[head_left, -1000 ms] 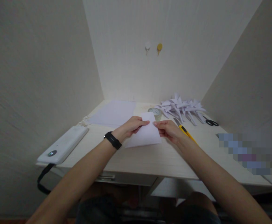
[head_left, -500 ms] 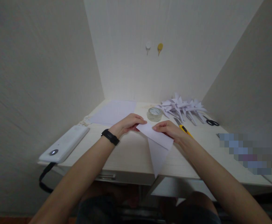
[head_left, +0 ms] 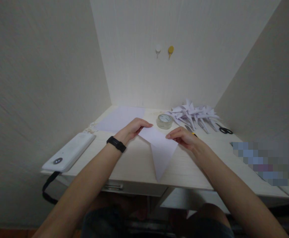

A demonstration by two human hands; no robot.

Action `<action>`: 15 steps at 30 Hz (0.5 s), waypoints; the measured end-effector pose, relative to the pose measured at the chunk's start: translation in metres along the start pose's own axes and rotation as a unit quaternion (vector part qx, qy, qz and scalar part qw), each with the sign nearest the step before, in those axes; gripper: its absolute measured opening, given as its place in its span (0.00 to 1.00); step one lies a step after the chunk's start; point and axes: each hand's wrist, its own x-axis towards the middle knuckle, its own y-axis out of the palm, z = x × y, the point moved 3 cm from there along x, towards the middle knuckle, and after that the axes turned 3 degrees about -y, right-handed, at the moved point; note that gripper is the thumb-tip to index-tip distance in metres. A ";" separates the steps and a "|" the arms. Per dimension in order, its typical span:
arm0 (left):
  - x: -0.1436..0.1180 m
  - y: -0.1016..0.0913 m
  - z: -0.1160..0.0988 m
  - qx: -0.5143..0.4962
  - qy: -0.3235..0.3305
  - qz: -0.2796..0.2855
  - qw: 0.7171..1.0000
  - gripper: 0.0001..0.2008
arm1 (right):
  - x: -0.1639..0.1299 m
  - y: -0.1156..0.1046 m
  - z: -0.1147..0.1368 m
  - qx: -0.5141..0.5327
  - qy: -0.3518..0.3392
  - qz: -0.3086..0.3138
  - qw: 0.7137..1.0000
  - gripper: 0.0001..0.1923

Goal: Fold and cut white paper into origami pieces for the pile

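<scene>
A folded sheet of white paper (head_left: 162,148) is held up between my two hands, above the front of the desk. Its lower part hangs down in a point. My left hand (head_left: 137,128), with a black watch (head_left: 116,144) on the wrist, pinches the upper left end. At the upper right edge my right hand (head_left: 182,137) grips the paper between thumb and fingers. Just beyond the hands stands a roll of clear tape (head_left: 164,121). A yellow utility knife (head_left: 191,131) lies behind my right hand, partly hidden by it.
Flat white sheets (head_left: 121,117) lie at the back left. Folded paper pinwheels (head_left: 194,114) are heaped at the back right, near black scissors (head_left: 225,130). A white boxy device (head_left: 68,152) with a black strap sits at the left edge. A blurred-out object (head_left: 260,163) lies at the right.
The paper has shifted a little to the left and its upper part has opened out flatter. My left hand has moved slightly up and left, and the right hand's grip has shifted slightly right.
</scene>
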 end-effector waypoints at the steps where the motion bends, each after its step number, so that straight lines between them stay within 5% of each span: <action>1: 0.000 -0.002 -0.001 -0.010 -0.003 -0.007 1.000 0.03 | 0.001 -0.002 0.000 0.002 0.002 0.002 1.000 0.08; 11: 0.008 -0.031 -0.003 -0.081 0.001 -0.062 0.995 0.05 | -0.006 -0.029 0.008 0.003 0.010 0.066 0.998 0.11; 15: 0.011 -0.041 -0.004 -0.089 0.050 -0.091 0.991 0.07 | -0.004 -0.046 0.010 0.063 -0.017 -0.036 0.997 0.11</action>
